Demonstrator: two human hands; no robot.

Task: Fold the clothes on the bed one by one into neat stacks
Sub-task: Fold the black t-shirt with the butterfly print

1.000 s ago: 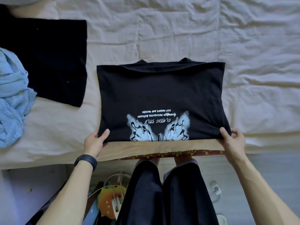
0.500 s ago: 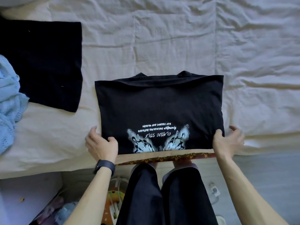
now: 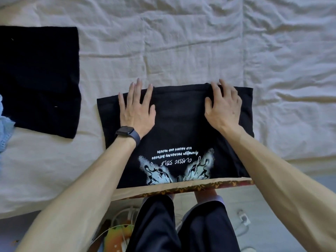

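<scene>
Pressing palms-down on the folded black tee (image 3: 178,135) w/ L hand (image 3: 136,110) & R hand (image 3: 222,108) side by side near its far edge, fingers (image 3: 138,88) stretched out, released, gripping nothing. Pinning it flat at the near edge of the bed (image 3: 181,42), approx centre of view, print upside down twd the body. Sharing the bed, well apart on the left, w/ a folded black garment (image 3: 40,79) & a light-blue knit (image 3: 5,133) at frame edge.
</scene>
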